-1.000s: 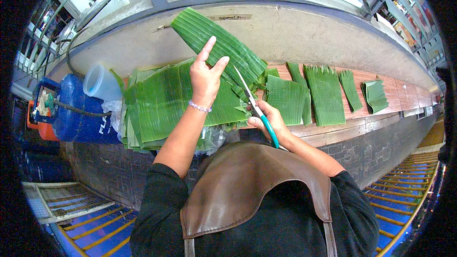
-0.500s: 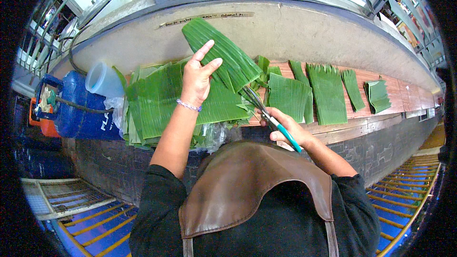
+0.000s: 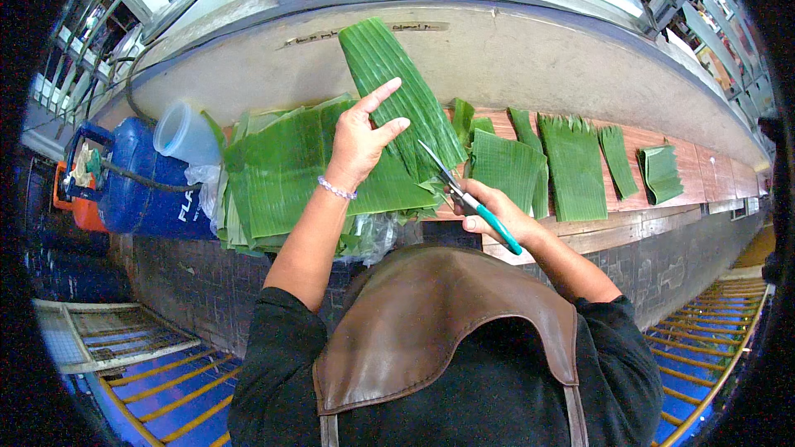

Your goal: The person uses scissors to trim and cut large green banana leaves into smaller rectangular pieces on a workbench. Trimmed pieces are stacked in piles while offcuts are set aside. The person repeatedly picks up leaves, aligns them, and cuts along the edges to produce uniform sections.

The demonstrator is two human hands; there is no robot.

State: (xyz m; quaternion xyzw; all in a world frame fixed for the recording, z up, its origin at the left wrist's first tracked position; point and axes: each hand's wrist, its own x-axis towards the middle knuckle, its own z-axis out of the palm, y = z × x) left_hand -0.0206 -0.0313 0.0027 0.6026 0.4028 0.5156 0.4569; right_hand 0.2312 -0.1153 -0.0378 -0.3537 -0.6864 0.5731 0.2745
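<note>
Banana leaf section [image 3: 377,54], long, ribbed and bright green, stands tilted in the upper middle of the frame, its top end leaning left against the view of the pale wall [image 3: 563,58]. From where I stand, the left hand [image 3: 358,139] grasps it by the left edge, thumb and forefinger stretched across the front; the other fingers are hidden. A beaded bracelet [image 3: 335,188] circles that wrist. Right hand [image 3: 499,212], at the centre right, is closed around teal-handled scissors [image 3: 499,232], with 1 blade showing in front of the leaf's lower end; I can't tell how far apart the blades are. Left of centre, a pile of broad banana leaves [image 3: 277,170] covers the tabletop [image 3: 686,164], a clear plastic bag [image 3: 378,236] poking out at its lower edge. Toward the right side, a wide cut leaf piece [image 3: 571,172] with a jagged top lies between 2 narrow strips, and a small folded leaf bundle [image 3: 661,175] lies farther right. At the far left, a translucent tub [image 3: 189,134] tilts beside a blue jug [image 3: 137,190].
</note>
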